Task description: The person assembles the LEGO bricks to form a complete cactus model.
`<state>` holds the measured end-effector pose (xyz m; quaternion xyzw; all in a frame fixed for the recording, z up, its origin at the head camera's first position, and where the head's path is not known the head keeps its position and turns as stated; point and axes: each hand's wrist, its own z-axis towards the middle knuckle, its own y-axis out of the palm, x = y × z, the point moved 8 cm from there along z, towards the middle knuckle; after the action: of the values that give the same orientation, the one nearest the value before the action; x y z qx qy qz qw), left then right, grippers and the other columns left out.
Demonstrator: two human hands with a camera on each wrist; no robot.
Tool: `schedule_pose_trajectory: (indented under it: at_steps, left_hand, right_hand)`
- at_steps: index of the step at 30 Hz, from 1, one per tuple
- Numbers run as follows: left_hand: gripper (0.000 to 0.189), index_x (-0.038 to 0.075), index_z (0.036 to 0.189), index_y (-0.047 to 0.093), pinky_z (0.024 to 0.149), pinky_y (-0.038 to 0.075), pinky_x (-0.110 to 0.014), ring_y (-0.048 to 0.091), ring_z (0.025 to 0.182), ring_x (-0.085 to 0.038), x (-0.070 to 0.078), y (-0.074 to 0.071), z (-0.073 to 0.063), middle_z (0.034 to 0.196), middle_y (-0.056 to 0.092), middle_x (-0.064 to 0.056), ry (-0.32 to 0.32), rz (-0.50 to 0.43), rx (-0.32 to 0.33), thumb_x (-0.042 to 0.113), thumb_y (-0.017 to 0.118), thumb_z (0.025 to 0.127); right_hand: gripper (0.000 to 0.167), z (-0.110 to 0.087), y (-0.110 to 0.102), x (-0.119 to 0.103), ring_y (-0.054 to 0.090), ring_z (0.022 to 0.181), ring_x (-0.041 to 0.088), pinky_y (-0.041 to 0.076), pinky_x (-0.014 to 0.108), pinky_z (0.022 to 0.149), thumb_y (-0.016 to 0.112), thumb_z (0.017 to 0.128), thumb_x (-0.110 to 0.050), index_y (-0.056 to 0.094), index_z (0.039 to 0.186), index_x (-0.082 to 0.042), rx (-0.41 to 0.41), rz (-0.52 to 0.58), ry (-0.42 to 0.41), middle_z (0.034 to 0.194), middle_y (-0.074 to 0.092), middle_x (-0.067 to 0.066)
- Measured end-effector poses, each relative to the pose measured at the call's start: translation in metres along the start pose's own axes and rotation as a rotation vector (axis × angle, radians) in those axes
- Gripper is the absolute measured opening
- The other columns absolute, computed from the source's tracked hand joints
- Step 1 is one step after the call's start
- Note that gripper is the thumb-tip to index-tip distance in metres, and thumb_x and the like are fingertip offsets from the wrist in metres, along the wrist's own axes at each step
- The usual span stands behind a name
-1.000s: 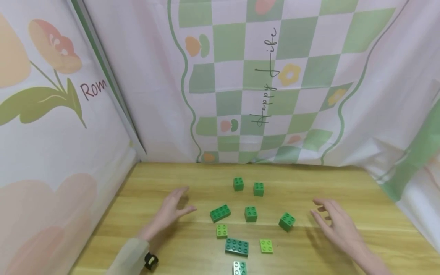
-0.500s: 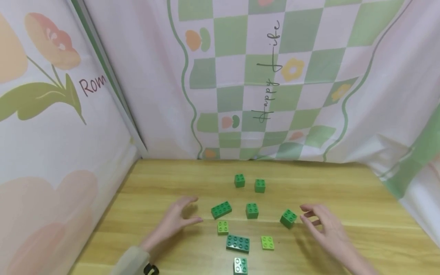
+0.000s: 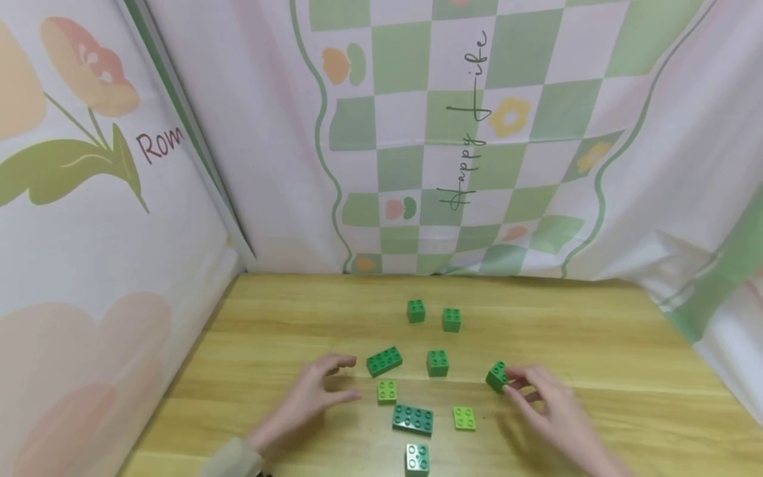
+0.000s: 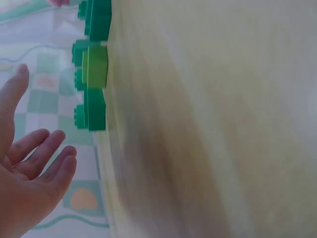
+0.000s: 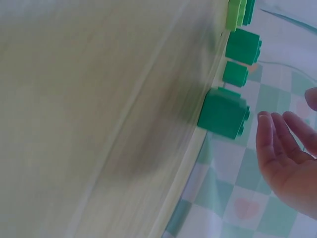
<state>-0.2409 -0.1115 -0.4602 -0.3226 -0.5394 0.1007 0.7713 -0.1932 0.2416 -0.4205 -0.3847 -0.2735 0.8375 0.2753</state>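
My right hand (image 3: 551, 407) reaches in from the right. In the head view its thumb and fingertips overlap the near side of a green square brick (image 3: 497, 376) standing on the table. In the right wrist view the same brick (image 5: 224, 114) sits just off the fingertips, and the fingers are loosely bent. My left hand (image 3: 318, 394) hovers left of a long green brick (image 3: 384, 361), thumb and fingers spread with nothing between them. Close by lies a lime brick (image 3: 387, 392). The left wrist view shows the left hand (image 4: 37, 173) with relaxed fingers beside the row of bricks.
Other bricks lie on the wooden table (image 3: 286, 318): a green square one (image 3: 438, 363) mid-table, two behind it, a dark green long one (image 3: 412, 419), a flat lime one (image 3: 463, 419) and a pale-topped one (image 3: 417, 459) in front. Patterned curtains (image 3: 399, 165) stand behind and at the sides.
My right hand has moved left, up to the green square brick. My left hand has moved right, nearer the long green brick. The head view has tilted slightly.
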Motion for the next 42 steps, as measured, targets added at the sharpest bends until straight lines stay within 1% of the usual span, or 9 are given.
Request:
schedule_pose_trajectory:
  at_steps: [4, 11, 17, 19, 21, 25, 31, 38, 42]
  left_hand:
    - [0.059, 0.003, 0.127, 0.061, 0.099, 0.055, -0.044, 0.065, 0.115, -0.03, 0.004, 0.008, -0.005, 0.126, 0.067, -0.014, -0.008, -0.059, -0.044, 0.033, 0.08, 0.08]
    - [0.058, 0.004, 0.125, 0.063, 0.099, 0.056, -0.035, 0.066, 0.112, -0.028, 0.015, 0.021, -0.014, 0.123, 0.069, -0.012, -0.019, -0.134, -0.118, 0.038, 0.078, 0.081]
    - [0.053, 0.006, 0.124, 0.063, 0.095, 0.057, -0.027, 0.067, 0.109, -0.023, 0.019, 0.037, -0.021, 0.121, 0.069, -0.013, -0.052, -0.278, -0.202, 0.033, 0.079, 0.082]
    - [0.05, 0.008, 0.124, 0.064, 0.094, 0.056, -0.023, 0.067, 0.108, -0.018, 0.021, 0.044, -0.024, 0.12, 0.07, -0.011, -0.065, -0.305, -0.232, 0.032, 0.078, 0.083]
    - [0.048, 0.009, 0.123, 0.064, 0.093, 0.056, -0.021, 0.067, 0.107, -0.014, 0.024, 0.05, -0.027, 0.119, 0.07, -0.01, -0.074, -0.325, -0.263, 0.031, 0.078, 0.083]
    - [0.043, 0.012, 0.121, 0.066, 0.091, 0.056, -0.018, 0.067, 0.104, -0.008, 0.03, 0.063, -0.033, 0.118, 0.071, -0.006, -0.076, -0.361, -0.318, 0.028, 0.078, 0.084]
    - [0.039, 0.017, 0.119, 0.067, 0.089, 0.055, -0.016, 0.066, 0.102, -0.003, 0.037, 0.076, -0.036, 0.116, 0.072, 0.0, -0.077, -0.395, -0.368, 0.024, 0.079, 0.083]
    - [0.04, 0.011, 0.121, 0.066, 0.088, 0.055, -0.016, 0.066, 0.101, 0.0, 0.041, 0.088, -0.036, 0.115, 0.072, 0.003, -0.064, -0.412, -0.431, 0.023, 0.078, 0.085]
    - [0.04, 0.01, 0.122, 0.065, 0.087, 0.055, -0.015, 0.065, 0.102, 0.002, 0.042, 0.092, -0.035, 0.115, 0.071, 0.007, -0.057, -0.406, -0.452, 0.023, 0.076, 0.086]
  right_hand:
    - [0.031, 0.001, 0.008, -0.005, 0.065, 0.087, 0.003, 0.059, 0.019, 0.064, 0.075, 0.08, 0.004, 0.066, 0.108, -0.003, -0.043, 0.033, 0.032, 0.099, 0.071, 0.006]
    - [0.028, 0.002, 0.023, -0.014, 0.064, 0.087, -0.002, 0.058, 0.019, 0.063, 0.074, 0.082, -0.001, 0.066, 0.109, -0.004, -0.129, 0.094, 0.047, 0.098, 0.072, 0.007]
    - [0.027, 0.005, 0.04, -0.018, 0.063, 0.088, -0.004, 0.06, 0.02, 0.069, 0.071, 0.089, -0.013, 0.065, 0.113, -0.003, -0.305, 0.178, 0.121, 0.103, 0.072, 0.01]
    - [0.029, 0.005, 0.046, -0.02, 0.064, 0.09, -0.003, 0.06, 0.02, 0.071, 0.071, 0.09, -0.017, 0.064, 0.114, -0.003, -0.355, 0.205, 0.154, 0.105, 0.072, 0.011]
    - [0.031, 0.006, 0.051, -0.023, 0.066, 0.091, 0.0, 0.06, 0.02, 0.073, 0.07, 0.09, -0.02, 0.063, 0.115, -0.003, -0.389, 0.23, 0.164, 0.106, 0.072, 0.011]
    - [0.032, 0.007, 0.06, -0.032, 0.068, 0.091, 0.007, 0.06, 0.02, 0.073, 0.072, 0.089, -0.021, 0.064, 0.115, -0.003, -0.407, 0.265, 0.136, 0.105, 0.072, 0.01]
    - [0.034, 0.012, 0.073, -0.044, 0.069, 0.091, 0.011, 0.061, 0.023, 0.074, 0.072, 0.088, -0.025, 0.065, 0.113, -0.003, -0.436, 0.279, 0.106, 0.106, 0.072, 0.01]
    - [0.033, 0.014, 0.086, -0.055, 0.069, 0.091, 0.014, 0.061, 0.024, 0.075, 0.073, 0.088, -0.023, 0.065, 0.114, -0.003, -0.46, 0.284, 0.044, 0.105, 0.072, 0.009]
    - [0.034, 0.016, 0.092, -0.057, 0.07, 0.094, 0.017, 0.062, 0.026, 0.078, 0.074, 0.088, -0.021, 0.065, 0.115, -0.004, -0.48, 0.281, 0.04, 0.109, 0.072, 0.01]
